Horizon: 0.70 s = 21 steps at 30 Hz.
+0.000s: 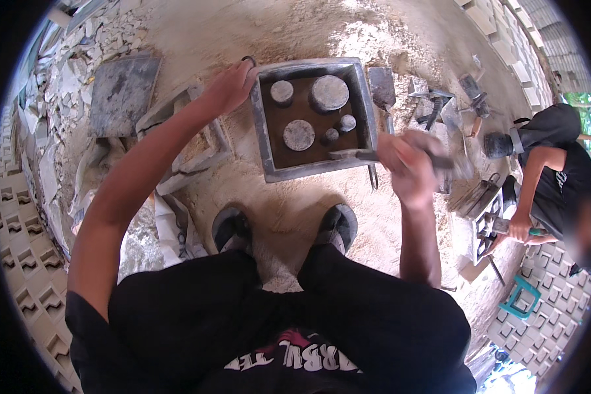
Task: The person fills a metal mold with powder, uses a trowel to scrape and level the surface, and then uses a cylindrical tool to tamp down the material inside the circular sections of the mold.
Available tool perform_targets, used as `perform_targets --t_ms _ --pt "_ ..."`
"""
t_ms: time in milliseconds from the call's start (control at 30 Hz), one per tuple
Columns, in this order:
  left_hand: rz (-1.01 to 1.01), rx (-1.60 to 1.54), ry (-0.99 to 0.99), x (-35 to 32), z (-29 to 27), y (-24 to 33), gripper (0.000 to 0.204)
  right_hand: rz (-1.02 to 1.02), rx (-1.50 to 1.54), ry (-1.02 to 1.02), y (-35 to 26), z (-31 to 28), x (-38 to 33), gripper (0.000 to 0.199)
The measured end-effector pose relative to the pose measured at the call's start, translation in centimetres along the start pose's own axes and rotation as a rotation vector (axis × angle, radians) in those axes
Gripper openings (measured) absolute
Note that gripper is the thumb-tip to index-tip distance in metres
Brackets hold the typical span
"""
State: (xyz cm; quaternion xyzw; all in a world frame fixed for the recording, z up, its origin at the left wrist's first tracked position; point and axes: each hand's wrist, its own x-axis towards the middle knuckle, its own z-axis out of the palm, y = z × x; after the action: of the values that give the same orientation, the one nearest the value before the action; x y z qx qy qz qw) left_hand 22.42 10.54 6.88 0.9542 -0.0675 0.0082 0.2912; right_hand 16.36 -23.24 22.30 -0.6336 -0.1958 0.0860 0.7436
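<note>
In front of me a grey rectangular box frame [315,174] lies on the sandy ground. Brown sand fills its inside, where several round grey pieces stand, among them a large disc [329,93] and a flat one [299,135]. My left hand [235,87] is closed at the frame's upper left corner, around a dark curved handle [249,60]. Over the lower right corner, my right hand [410,164], smeared by motion, is wrapped round a slim tool [354,155]. Its pale flat tip points left over the sand. The tool's exact kind is unclear.
A shovel-like blade [381,87] and loose tools [433,108] lie right of the frame. Another person [555,171] works at the far right beside a teal stool [521,297]. On the left are a dark board [125,95], an angular frame [207,154] and rubble [88,56].
</note>
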Motion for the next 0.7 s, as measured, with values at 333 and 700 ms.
perform_targets --t_ms 333,700 --pt "0.150 0.169 0.102 -0.3 -0.1 2.3 0.029 -0.085 0.100 -0.069 -1.7 -1.2 0.5 0.027" --pt "0.127 0.067 0.166 0.2 1.3 1.2 0.028 -0.332 -0.242 0.027 1.3 -1.9 -0.7 0.027"
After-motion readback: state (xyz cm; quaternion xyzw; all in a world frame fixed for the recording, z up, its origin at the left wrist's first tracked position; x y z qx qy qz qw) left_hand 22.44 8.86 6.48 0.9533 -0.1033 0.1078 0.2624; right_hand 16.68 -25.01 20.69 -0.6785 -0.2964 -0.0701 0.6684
